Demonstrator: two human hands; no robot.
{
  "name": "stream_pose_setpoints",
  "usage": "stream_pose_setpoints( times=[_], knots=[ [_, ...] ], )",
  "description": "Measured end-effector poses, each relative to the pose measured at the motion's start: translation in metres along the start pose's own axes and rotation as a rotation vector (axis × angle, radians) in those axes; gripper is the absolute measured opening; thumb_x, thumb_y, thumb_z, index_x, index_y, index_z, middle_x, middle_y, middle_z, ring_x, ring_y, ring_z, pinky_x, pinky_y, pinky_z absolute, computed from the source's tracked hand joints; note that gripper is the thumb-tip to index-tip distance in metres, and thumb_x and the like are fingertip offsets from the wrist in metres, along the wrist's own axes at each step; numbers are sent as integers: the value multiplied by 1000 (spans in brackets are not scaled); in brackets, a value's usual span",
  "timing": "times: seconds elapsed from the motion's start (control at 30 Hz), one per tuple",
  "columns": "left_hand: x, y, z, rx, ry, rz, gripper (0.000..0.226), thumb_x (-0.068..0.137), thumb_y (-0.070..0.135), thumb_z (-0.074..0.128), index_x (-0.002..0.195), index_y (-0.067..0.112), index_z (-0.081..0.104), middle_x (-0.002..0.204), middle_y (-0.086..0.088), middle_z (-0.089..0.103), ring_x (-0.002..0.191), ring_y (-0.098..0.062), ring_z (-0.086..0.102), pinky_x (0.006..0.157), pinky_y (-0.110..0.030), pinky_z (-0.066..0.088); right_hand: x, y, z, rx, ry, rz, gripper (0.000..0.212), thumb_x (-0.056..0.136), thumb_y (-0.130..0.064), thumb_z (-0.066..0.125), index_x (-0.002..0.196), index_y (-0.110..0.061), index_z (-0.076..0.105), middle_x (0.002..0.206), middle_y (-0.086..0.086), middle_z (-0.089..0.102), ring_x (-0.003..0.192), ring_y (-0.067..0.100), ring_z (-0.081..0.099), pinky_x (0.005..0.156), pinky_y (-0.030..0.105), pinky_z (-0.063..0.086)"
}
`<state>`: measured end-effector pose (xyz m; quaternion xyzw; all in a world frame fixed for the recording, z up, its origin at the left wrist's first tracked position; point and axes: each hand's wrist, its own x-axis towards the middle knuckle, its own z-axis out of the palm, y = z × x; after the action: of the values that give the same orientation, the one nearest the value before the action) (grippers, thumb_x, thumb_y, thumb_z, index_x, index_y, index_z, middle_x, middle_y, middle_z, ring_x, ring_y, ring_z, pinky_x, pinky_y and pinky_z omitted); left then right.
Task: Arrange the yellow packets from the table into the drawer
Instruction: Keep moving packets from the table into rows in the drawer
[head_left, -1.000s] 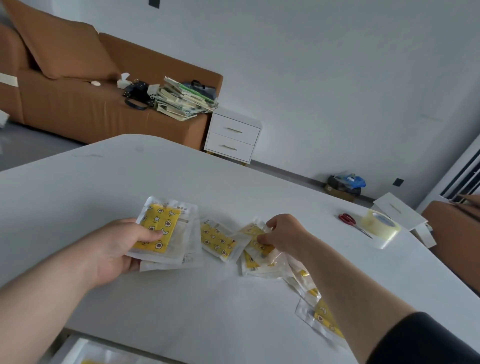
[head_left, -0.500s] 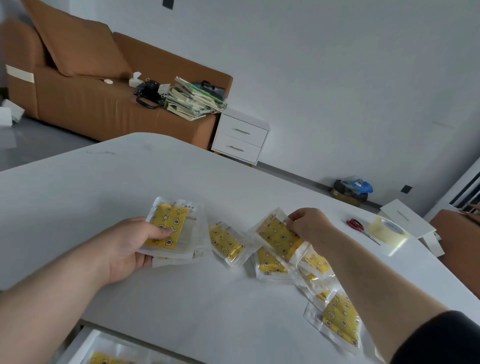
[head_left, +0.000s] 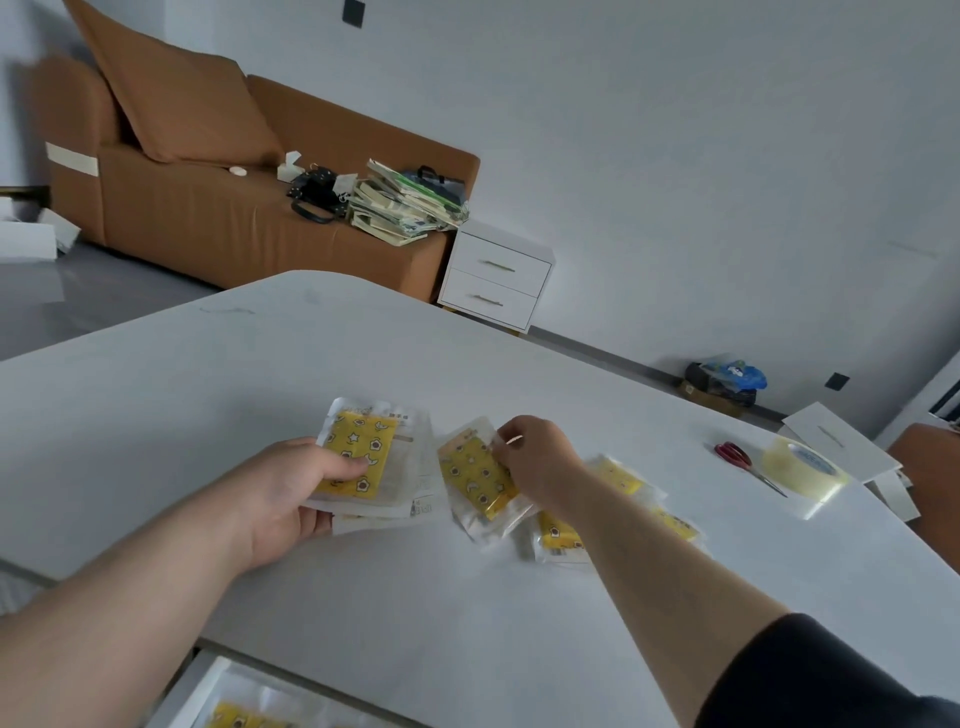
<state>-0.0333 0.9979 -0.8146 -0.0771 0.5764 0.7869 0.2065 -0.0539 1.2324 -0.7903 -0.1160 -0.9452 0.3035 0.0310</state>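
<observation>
Head view: the left hand (head_left: 291, 499) grips a stack of clear plastic packets with yellow patterned inserts (head_left: 363, 457), thumb across the top, above the white desk (head_left: 363, 597). At the stack's 3 o'clock, the right hand (head_left: 540, 462) pinches a single yellow packet (head_left: 475, 478). Loose yellow packets (head_left: 561, 535) lie beneath that forearm. At 6 o'clock the white drawer (head_left: 208, 691) stands open, with packets inside. Red-handled scissors (head_left: 735, 457) and a clear tape roll (head_left: 802, 467) lie at 3 o'clock.

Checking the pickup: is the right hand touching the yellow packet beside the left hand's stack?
Touching. The head view shows the right hand pinching the right edge of the yellow packet, with no gap between them.
</observation>
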Motion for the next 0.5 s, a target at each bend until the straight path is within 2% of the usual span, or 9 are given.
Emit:
stream_pose_setpoints(
  times=[0.07, 0.13, 0.2, 0.23, 0.3, 0.4, 0.5],
  knots=[
    [1, 0, -1, 19, -2, 4, 21, 87, -2, 57, 106, 4, 64, 82, -14, 75, 64, -26, 72, 55, -32, 57, 0, -1, 4, -84, -12, -39, 21, 96, -24, 51, 107, -14, 66, 102, 3, 66, 93, 24, 61, 78, 33, 51],
    [2, -1, -1, 24, -6, 1, 23, 87, -2, 57, 109, 4, 64, 87, -15, 74, 68, -27, 72, 60, -34, 58, -2, -2, 2, -166, -53, -40, 36, 93, -39, 55, 116, -13, 64, 113, 3, 66, 104, 24, 60, 88, 34, 49],
    [3, -1, -2, 14, -7, -2, 22, 88, -3, 56, 107, 4, 64, 83, -15, 74, 64, -26, 72, 54, -32, 59, -6, -5, -1, -316, -148, -21, 65, 83, -56, 62, 129, -10, 55, 127, 4, 59, 117, 24, 55, 95, 35, 45],
    [3, -1, -2, 7, -6, -5, 21, 88, -4, 56, 107, 4, 63, 81, -14, 75, 63, -25, 72, 51, -31, 58, -8, -7, -1, -370, -192, -5, 73, 79, -59, 65, 130, -8, 53, 129, 6, 57, 117, 24, 54, 96, 35, 45],
    [3, -1, -2, -4, 1, -8, 22, 88, -4, 56, 107, 3, 63, 81, -14, 75, 62, -25, 72, 50, -31, 58, -10, -8, 0, -366, -229, 27, 71, 75, -56, 71, 123, -6, 55, 123, 7, 59, 111, 25, 57, 91, 36, 47],
    [2, 0, -3, 16, 13, -6, 25, 88, -3, 57, 112, 1, 62, 90, -16, 74, 69, -27, 71, 57, -32, 58, -8, -7, 5, -239, -220, 32, 55, 68, -49, 78, 101, -6, 66, 104, 11, 70, 88, 22, 65, 80, 36, 53],
    [1, 0, -3, 28, 17, -12, 29, 87, -2, 58, 115, 0, 61, 96, -19, 73, 71, -29, 71, 58, -33, 59, -8, -4, 8, -140, -195, 17, 49, 64, -44, 82, 98, -15, 62, 94, 2, 67, 80, 15, 64, 75, 35, 56]
  ],
)
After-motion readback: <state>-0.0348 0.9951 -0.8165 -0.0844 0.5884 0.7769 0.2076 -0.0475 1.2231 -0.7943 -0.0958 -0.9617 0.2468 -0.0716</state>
